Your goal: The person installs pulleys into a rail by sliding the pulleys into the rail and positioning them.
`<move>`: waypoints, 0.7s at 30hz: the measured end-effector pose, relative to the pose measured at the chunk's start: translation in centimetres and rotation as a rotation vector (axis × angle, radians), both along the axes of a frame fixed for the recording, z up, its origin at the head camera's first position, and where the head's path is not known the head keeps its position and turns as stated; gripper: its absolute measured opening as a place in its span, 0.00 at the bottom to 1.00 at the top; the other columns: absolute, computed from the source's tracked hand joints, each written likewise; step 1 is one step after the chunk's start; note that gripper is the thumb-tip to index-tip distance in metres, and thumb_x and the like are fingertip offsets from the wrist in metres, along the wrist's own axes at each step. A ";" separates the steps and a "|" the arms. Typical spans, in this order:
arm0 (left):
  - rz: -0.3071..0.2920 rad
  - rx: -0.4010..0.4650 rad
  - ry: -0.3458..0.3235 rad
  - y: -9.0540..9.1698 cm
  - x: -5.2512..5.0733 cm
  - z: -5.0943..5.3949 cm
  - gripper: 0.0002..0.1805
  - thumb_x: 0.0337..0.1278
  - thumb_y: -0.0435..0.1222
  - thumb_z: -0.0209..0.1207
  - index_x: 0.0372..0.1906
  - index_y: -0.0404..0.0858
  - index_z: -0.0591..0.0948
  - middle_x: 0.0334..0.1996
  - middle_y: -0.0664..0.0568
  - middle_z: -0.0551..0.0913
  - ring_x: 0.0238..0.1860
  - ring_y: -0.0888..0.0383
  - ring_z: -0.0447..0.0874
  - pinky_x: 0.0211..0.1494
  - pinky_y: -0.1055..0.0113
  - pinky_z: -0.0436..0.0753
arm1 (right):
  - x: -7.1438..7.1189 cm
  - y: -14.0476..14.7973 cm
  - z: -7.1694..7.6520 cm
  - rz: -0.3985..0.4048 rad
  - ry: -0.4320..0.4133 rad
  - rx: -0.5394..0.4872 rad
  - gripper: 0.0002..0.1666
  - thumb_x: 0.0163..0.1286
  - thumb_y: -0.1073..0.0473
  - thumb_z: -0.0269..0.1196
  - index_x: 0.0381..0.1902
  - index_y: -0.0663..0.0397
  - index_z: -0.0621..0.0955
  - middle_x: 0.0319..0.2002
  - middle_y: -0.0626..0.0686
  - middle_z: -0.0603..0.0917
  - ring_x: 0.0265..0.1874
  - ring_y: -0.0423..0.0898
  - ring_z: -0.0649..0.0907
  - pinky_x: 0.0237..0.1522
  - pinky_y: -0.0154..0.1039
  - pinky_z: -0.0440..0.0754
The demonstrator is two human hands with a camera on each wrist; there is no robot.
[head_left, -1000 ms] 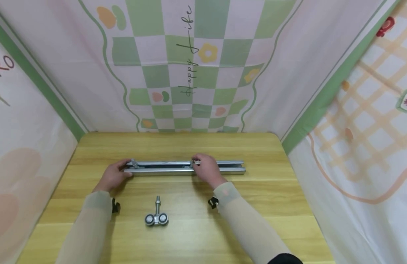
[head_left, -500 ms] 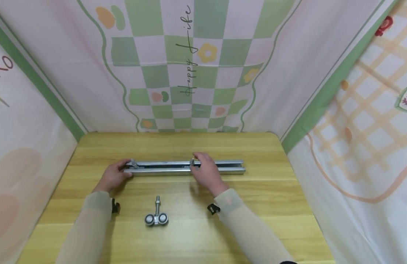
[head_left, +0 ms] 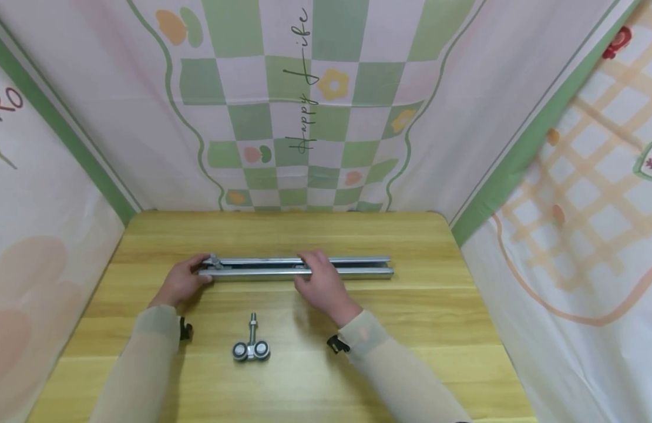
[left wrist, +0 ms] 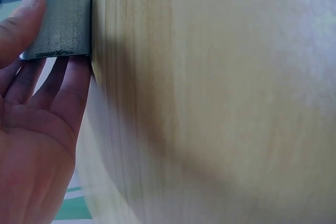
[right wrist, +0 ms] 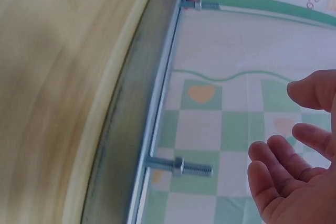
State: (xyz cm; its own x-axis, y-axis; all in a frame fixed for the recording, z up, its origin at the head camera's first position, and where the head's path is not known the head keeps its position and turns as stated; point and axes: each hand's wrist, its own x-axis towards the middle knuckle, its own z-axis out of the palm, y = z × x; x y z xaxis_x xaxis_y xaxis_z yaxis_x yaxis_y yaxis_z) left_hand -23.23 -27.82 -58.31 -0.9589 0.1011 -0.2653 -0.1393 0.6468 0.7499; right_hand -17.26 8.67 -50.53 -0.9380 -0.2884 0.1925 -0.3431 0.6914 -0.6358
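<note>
A metal channel rail (head_left: 262, 274) lies across the table with its slot facing up. My left hand (head_left: 182, 283) grips its left end, the thumb (left wrist: 32, 9) on the near side and the fingers passing behind. Two threaded bolts stand up out of the slot: a far bolt (right wrist: 202, 5) beside my left hand, and a nearer bolt (right wrist: 181, 167) with a nut on it. Around that nearer bolt, but apart from it, my right hand (head_left: 326, 288) hovers with relaxed fingers holding nothing. Whatever carries the bolts inside the rail is mostly hidden.
Nearer me on the wooden table (head_left: 410, 352) lies a loose roller trolley (head_left: 251, 351), its wheels towards me and its bolt pointing away. A patterned cloth (head_left: 336, 135) hangs behind the table's far edge.
My right hand has let go of the bolt it was pinching. Its fingers have spread, and it has shifted slightly left and towards me. The left hand keeps its place on the rail.
</note>
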 end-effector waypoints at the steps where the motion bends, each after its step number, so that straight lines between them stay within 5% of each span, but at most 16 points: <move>1: 0.000 0.001 0.002 0.0 0.0 0.0 0.40 0.61 0.40 0.65 0.76 0.41 0.63 0.75 0.36 0.58 0.73 0.31 0.51 0.71 0.33 0.52 | 0.1 -0.2 -0.1 0.007 -0.011 0.001 0.34 0.67 0.54 0.65 0.68 0.57 0.72 0.60 0.59 0.74 0.58 0.56 0.77 0.61 0.52 0.76; 6: -0.009 -0.012 0.005 0.0 -0.1 0.0 0.39 0.62 0.41 0.65 0.76 0.41 0.63 0.74 0.36 0.58 0.72 0.31 0.52 0.71 0.33 0.53 | 0.2 -1.0 -0.9 0.021 -0.061 0.014 0.35 0.67 0.53 0.66 0.69 0.58 0.71 0.64 0.59 0.74 0.68 0.60 0.68 0.67 0.56 0.68; 14: -0.013 -0.017 0.008 -0.3 -0.2 -0.1 0.39 0.61 0.41 0.65 0.75 0.41 0.64 0.74 0.36 0.59 0.72 0.31 0.53 0.70 0.33 0.54 | 0.6 -2.3 -3.1 0.047 -0.195 -0.004 0.38 0.64 0.54 0.67 0.70 0.59 0.70 0.59 0.60 0.75 0.45 0.51 0.82 0.45 0.42 0.84; 21: -0.014 -0.020 0.005 -0.3 -0.4 -0.1 0.39 0.61 0.42 0.65 0.75 0.42 0.64 0.74 0.36 0.59 0.72 0.31 0.53 0.70 0.33 0.53 | 1.2 -3.4 -4.9 0.065 -0.202 0.114 0.38 0.65 0.50 0.67 0.68 0.60 0.71 0.59 0.60 0.77 0.52 0.53 0.80 0.58 0.48 0.79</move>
State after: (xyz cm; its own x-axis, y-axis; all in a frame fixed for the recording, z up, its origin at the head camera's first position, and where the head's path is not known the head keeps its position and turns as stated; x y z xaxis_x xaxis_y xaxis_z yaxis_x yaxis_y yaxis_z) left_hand -23.62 -28.11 -58.40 -0.9586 0.1096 -0.2628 -0.1263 0.6635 0.7375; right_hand -16.09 5.26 -55.46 -0.9328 -0.3586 -0.0347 -0.2629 0.7433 -0.6151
